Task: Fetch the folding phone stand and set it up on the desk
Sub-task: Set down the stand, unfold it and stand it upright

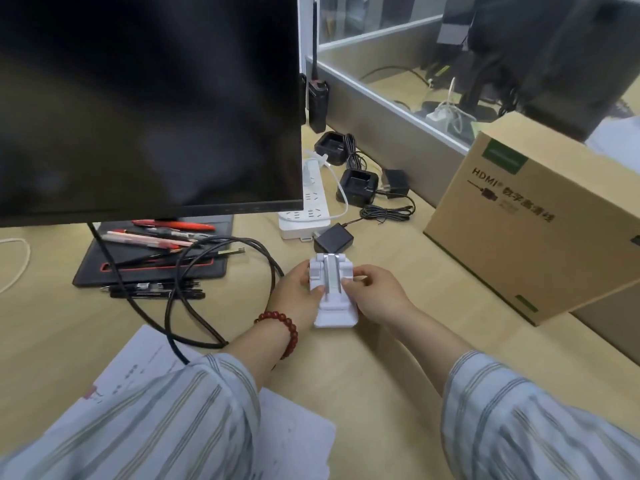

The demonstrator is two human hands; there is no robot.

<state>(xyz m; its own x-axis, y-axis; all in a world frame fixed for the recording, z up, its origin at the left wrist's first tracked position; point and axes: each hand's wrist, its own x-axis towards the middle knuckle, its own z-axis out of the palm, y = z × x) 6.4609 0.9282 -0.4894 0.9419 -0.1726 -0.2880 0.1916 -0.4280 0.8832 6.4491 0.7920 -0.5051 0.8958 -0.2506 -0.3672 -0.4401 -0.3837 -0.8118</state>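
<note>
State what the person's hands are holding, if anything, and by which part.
Both hands hold the white folding phone stand: left hand on its left edge, right hand on its right edge, thumbs on top.

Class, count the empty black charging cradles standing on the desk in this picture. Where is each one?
2. One black plastic charging cradle stands near the grey partition, below the black handheld radio. The other stands nearer, right of the white power strip. The monitor may hide more.
</note>
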